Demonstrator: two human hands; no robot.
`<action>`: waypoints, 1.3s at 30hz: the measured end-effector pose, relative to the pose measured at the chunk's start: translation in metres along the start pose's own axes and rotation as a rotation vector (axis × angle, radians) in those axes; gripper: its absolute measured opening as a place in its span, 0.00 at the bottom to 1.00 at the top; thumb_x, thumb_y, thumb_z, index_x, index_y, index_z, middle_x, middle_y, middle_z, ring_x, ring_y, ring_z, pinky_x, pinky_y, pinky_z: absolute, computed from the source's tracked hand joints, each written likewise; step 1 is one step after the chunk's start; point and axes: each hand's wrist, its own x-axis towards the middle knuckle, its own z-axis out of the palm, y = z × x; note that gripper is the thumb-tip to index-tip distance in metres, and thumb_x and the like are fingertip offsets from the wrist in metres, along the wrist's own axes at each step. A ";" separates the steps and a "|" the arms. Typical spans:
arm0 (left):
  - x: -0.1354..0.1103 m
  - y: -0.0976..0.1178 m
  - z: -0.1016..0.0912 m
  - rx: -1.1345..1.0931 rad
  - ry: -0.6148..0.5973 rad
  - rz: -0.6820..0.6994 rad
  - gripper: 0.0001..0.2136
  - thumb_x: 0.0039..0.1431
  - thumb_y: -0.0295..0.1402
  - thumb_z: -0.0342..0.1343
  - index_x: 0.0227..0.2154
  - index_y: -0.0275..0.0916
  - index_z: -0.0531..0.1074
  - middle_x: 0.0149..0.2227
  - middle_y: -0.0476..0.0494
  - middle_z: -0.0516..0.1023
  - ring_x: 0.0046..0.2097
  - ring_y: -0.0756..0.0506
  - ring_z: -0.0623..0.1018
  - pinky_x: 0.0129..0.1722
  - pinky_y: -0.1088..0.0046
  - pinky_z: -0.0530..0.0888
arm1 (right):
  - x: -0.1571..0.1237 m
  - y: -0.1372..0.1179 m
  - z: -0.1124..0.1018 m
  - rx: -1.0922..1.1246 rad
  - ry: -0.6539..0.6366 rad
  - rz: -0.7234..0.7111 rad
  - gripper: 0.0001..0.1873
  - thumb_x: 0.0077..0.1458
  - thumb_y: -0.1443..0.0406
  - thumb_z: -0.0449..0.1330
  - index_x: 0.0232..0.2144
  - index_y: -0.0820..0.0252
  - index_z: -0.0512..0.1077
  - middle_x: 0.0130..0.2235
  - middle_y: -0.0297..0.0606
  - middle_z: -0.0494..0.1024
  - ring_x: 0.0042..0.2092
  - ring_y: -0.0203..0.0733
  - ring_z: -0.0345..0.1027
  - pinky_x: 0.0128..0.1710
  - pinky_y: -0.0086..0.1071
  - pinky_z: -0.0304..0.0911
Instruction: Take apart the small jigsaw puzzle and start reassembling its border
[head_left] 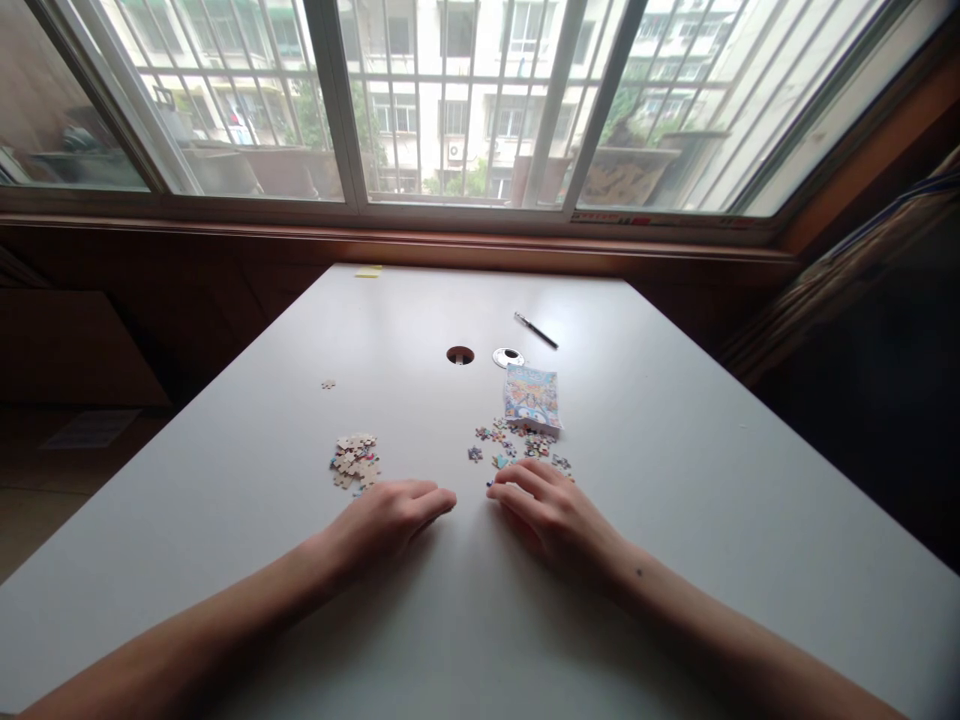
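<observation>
My left hand (401,508) rests low over the white table, fingers pressed together and pointing right. Whatever lies under its fingertips is hidden. Beside it, to the left, is a heap of jigsaw pieces (354,460), mostly with pale backs up. My right hand (546,500) is closed, its fingers bent down at the near edge of a spread of colourful jigsaw pieces (538,445). A small dark bit of a jigsaw piece (490,485) shows at its fingertips. Just behind the spread lies a printed puzzle packet (532,395).
A single pale piece (328,384) lies apart at the left of the table (420,420). Farther back are a round cable hole (460,355), its metal ring cover (508,357), a pen (536,330) and a yellow sticky note (368,271). A barred window stands beyond.
</observation>
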 end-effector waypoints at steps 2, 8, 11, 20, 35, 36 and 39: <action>0.000 0.002 0.001 0.148 0.021 0.036 0.13 0.66 0.22 0.43 0.40 0.38 0.72 0.26 0.49 0.68 0.26 0.51 0.66 0.25 0.77 0.61 | 0.000 0.000 0.001 -0.004 -0.003 -0.002 0.12 0.63 0.73 0.50 0.44 0.60 0.71 0.43 0.45 0.75 0.44 0.46 0.66 0.44 0.41 0.66; 0.002 0.014 -0.003 0.315 -0.129 0.055 0.12 0.64 0.22 0.49 0.48 0.36 0.71 0.30 0.46 0.73 0.28 0.48 0.71 0.27 0.75 0.70 | 0.001 0.000 0.002 -0.009 0.001 -0.008 0.12 0.62 0.74 0.51 0.44 0.60 0.71 0.43 0.44 0.75 0.44 0.45 0.66 0.44 0.41 0.66; 0.001 0.017 -0.005 0.300 -0.155 0.051 0.15 0.64 0.22 0.50 0.52 0.36 0.69 0.31 0.45 0.74 0.29 0.48 0.73 0.28 0.75 0.71 | 0.001 0.000 0.002 -0.007 -0.001 -0.005 0.12 0.63 0.73 0.50 0.44 0.60 0.71 0.43 0.44 0.76 0.44 0.45 0.66 0.44 0.41 0.66; 0.001 0.013 -0.011 -0.367 0.101 -0.189 0.14 0.72 0.36 0.42 0.36 0.39 0.71 0.31 0.47 0.75 0.32 0.49 0.74 0.34 0.75 0.69 | 0.002 -0.001 -0.002 -0.007 -0.006 -0.006 0.12 0.64 0.72 0.50 0.44 0.60 0.71 0.42 0.44 0.76 0.43 0.45 0.66 0.42 0.40 0.66; 0.002 0.005 -0.021 -0.715 0.082 -0.442 0.14 0.69 0.41 0.43 0.32 0.39 0.66 0.23 0.54 0.60 0.26 0.51 0.61 0.27 0.74 0.60 | 0.003 -0.002 -0.003 0.013 -0.016 0.000 0.12 0.64 0.73 0.49 0.44 0.60 0.71 0.42 0.45 0.76 0.43 0.45 0.66 0.42 0.39 0.65; 0.003 0.005 -0.021 -0.760 0.068 -0.464 0.14 0.69 0.42 0.44 0.35 0.38 0.68 0.23 0.54 0.61 0.25 0.51 0.61 0.26 0.75 0.60 | 0.003 -0.002 -0.003 0.009 -0.012 -0.002 0.12 0.64 0.73 0.49 0.44 0.60 0.71 0.42 0.45 0.76 0.43 0.44 0.66 0.42 0.39 0.65; 0.004 0.002 -0.019 -0.793 0.060 -0.481 0.16 0.68 0.44 0.48 0.41 0.37 0.73 0.24 0.53 0.64 0.26 0.52 0.62 0.26 0.77 0.60 | 0.004 -0.003 -0.004 0.000 0.002 -0.011 0.12 0.65 0.72 0.49 0.43 0.60 0.71 0.41 0.44 0.76 0.43 0.44 0.67 0.42 0.38 0.65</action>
